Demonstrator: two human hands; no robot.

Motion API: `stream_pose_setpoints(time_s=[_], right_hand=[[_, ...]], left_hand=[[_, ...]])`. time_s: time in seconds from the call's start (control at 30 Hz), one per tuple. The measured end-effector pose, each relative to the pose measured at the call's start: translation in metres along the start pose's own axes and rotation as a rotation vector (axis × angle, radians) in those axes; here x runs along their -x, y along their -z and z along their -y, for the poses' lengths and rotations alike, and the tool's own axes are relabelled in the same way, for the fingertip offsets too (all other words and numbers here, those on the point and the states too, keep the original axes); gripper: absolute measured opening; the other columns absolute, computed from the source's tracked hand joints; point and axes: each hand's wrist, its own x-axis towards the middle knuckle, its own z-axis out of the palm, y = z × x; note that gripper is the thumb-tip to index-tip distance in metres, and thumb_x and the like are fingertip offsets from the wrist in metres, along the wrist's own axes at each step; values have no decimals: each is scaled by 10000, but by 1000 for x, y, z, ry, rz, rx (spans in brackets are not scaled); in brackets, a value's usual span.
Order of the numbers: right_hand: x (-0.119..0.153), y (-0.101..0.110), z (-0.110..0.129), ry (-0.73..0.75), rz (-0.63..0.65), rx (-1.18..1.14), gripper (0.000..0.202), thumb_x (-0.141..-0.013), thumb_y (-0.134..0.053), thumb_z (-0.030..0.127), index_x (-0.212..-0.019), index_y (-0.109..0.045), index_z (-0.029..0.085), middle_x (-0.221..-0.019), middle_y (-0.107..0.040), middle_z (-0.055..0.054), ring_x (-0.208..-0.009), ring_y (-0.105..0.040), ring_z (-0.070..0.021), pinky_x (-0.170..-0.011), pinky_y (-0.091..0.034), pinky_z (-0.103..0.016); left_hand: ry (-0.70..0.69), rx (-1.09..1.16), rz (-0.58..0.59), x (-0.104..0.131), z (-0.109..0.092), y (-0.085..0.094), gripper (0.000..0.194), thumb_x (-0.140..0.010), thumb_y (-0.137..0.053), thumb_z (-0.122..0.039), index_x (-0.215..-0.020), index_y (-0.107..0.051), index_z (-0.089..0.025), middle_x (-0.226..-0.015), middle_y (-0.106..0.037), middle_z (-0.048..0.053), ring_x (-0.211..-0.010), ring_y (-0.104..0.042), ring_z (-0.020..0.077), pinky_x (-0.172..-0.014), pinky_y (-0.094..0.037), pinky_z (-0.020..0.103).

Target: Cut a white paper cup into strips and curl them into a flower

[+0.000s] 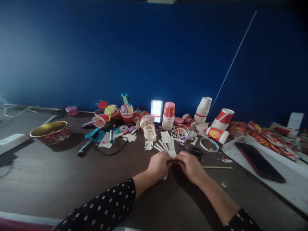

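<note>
Both my hands meet low in the middle of the head view, pinching a white paper piece point(171, 153) cut into strips that fan out away from me. My left hand point(159, 165) is closed on its near left edge, with a narrow white end showing below the fingers. Opposite it, my right hand point(189, 165) is closed on the near right edge, fingertips almost touching the left ones. Just beyond lie a white paper figure cutout point(149, 145) and a curved chain of cut paper cups point(149, 131). Dark-handled scissors point(196, 152) rest beyond my right hand.
A gold-lined red bowl point(50, 132) stands at left. Stacked paper cups point(169, 116), a lit screen point(157, 110) and decorated cups point(126, 114) line the back. At right, a phone point(260, 162) lies on a white tray point(295, 189). A thin wooden stick point(218, 167) and tape roll point(209, 145) lie nearer.
</note>
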Motion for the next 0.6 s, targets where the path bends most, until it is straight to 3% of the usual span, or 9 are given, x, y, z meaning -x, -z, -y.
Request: stream_pose_setpoints(time_s=[0.23,0.43,0.6], right_hand=[[0,-2,-2,27,-13,1,213,-818,-494,110,-861,-681,202,-807,-608,-35,-805,-540,-176,-718,-401,-267],[0,-1,0,44,-10,53,200,-836,-498,138,-854,-685,207,-807,-620,-39,-799,-536,-179,-719,-403,-278],[-1,0,0,48,-47,91,188,-856,-495,163,-818,-675,200,-785,-621,-38,-769,-531,-170,-702,-401,-278]], left_hand=[[6,46,-11,-1,3,-3,119,-769,-588,-215,-812,-700,-209,-854,-646,20,-799,-572,166,-703,-428,233],[-33,51,16,0,2,5,161,-798,-540,-200,-767,-695,-167,-788,-646,45,-769,-580,171,-689,-425,240],[-103,191,-103,3,8,10,207,-762,-521,-112,-885,-680,-160,-840,-657,51,-798,-586,166,-714,-440,243]])
